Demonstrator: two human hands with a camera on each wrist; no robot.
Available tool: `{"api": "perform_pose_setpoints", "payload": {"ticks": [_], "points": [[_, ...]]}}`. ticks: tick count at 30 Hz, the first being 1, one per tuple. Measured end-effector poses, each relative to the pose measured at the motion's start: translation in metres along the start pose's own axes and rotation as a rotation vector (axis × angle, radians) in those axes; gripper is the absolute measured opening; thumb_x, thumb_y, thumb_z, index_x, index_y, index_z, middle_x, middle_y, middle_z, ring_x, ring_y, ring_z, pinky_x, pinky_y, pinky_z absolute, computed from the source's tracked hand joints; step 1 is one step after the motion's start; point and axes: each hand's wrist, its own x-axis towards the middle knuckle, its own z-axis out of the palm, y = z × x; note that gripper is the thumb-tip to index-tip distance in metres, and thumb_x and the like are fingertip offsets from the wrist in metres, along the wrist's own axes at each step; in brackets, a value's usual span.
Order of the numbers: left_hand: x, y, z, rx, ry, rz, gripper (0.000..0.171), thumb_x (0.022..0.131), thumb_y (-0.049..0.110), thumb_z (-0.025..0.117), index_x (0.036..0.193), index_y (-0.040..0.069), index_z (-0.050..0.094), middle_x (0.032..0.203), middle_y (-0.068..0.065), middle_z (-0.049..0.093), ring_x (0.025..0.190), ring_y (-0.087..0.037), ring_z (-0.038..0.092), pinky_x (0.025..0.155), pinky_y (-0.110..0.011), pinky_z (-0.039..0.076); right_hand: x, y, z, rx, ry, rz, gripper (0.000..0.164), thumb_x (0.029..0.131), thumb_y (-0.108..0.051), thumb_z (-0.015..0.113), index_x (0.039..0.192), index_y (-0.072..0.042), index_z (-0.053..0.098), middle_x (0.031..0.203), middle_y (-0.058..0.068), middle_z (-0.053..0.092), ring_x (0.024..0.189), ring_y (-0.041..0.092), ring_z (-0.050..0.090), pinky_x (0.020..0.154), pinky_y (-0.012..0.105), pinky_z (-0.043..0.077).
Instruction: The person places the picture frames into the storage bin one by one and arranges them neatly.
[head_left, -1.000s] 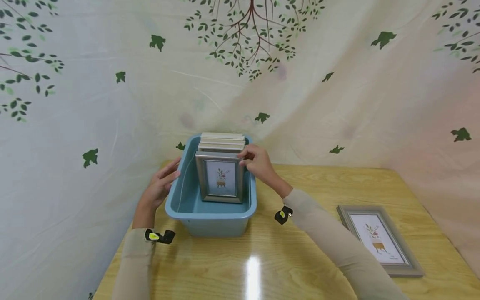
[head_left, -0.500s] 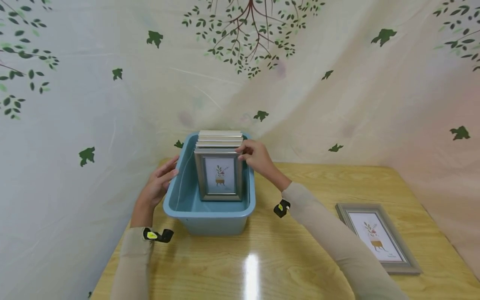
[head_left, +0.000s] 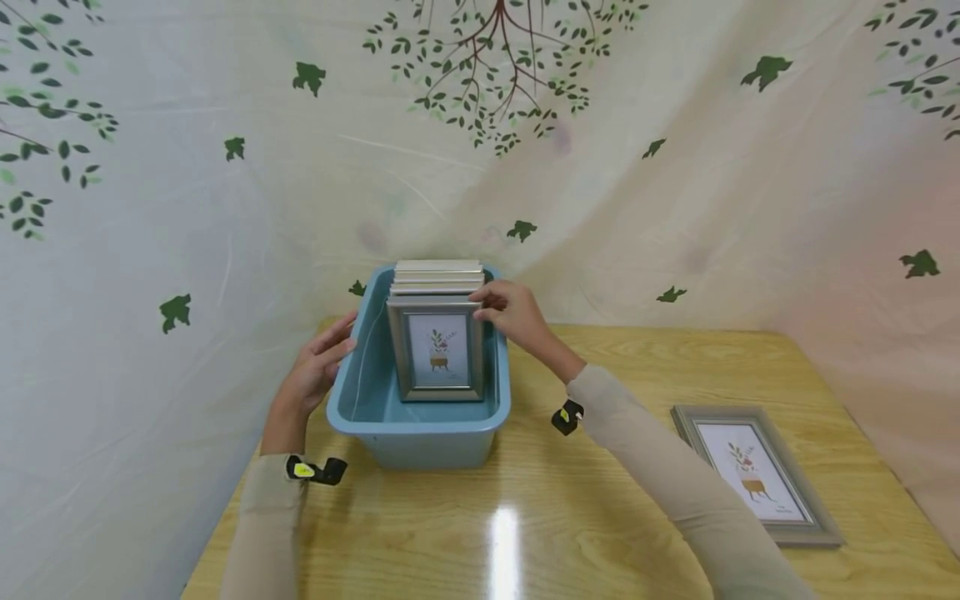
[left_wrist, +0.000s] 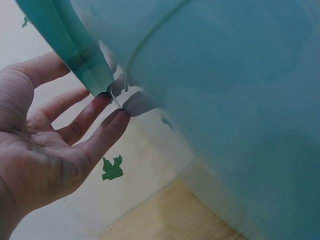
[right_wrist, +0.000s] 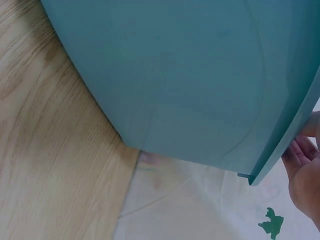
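A blue plastic bin (head_left: 431, 450) stands on the table. Inside it, a silver picture frame (head_left: 439, 352) with a potted-plant print stands upright, leaning back slightly, in front of several more frames (head_left: 438, 279) stacked on edge. My right hand (head_left: 517, 321) pinches the front frame's upper right corner between thumb and fingers; in the right wrist view the bin's rim hides the fingertips of that hand (right_wrist: 306, 172). The left hand (head_left: 321, 367) rests its extended fingers against the bin's left side, and in the left wrist view the fingertips of this hand (left_wrist: 65, 130) touch below the rim.
A larger grey picture frame (head_left: 757, 479) with a similar print lies face up at the right, beside my right forearm. The wooden table (head_left: 585, 517) reaches back to a pale curtain (head_left: 420, 192) printed with leaves and branches, close behind the bin.
The view has tilted slightly. My right hand stays at the front frame's corner, and that frame stands a little closer to the frames behind it. The left hand keeps its place on the bin.
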Motion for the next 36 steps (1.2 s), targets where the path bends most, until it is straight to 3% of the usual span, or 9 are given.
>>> {"api": "perform_pose_setpoints", "payload": {"ticks": [15,27,36], "points": [[0.003,0.002,0.001,0.035,-0.007,-0.048,0.063,0.104,0.027,0.060,0.161,0.019,0.033,0.158,-0.014,0.035,0.116,-0.008,0.061,0.090,-0.024,0.056,0.000,0.001,-0.004,-0.095,-0.018,-0.064,0.023,0.086,0.000,0.079,0.108,0.002,0.077,0.111,0.016,0.068,0.097,0.028,0.070,0.088,0.033,0.060],[0.004,0.007,0.005,0.094,-0.033,-0.027,0.062,0.105,0.025,0.058,0.161,0.020,0.032,0.160,-0.016,0.034,0.124,-0.012,0.055,0.091,-0.024,0.056,0.000,0.003,-0.005,-0.154,0.028,-0.068,0.022,0.086,-0.001,0.079,0.107,0.001,0.077,0.111,0.016,0.065,0.100,0.028,0.066,0.089,0.037,0.059],[0.011,0.006,0.007,0.046,-0.025,-0.026,0.063,0.104,0.023,0.060,0.161,0.017,0.032,0.153,-0.012,0.041,0.120,-0.010,0.058,0.091,-0.023,0.056,0.003,0.007,-0.006,-0.180,0.062,-0.083,0.023,0.086,-0.001,0.079,0.109,0.000,0.077,0.110,0.016,0.061,0.101,0.029,0.063,0.088,0.040,0.059]]}}
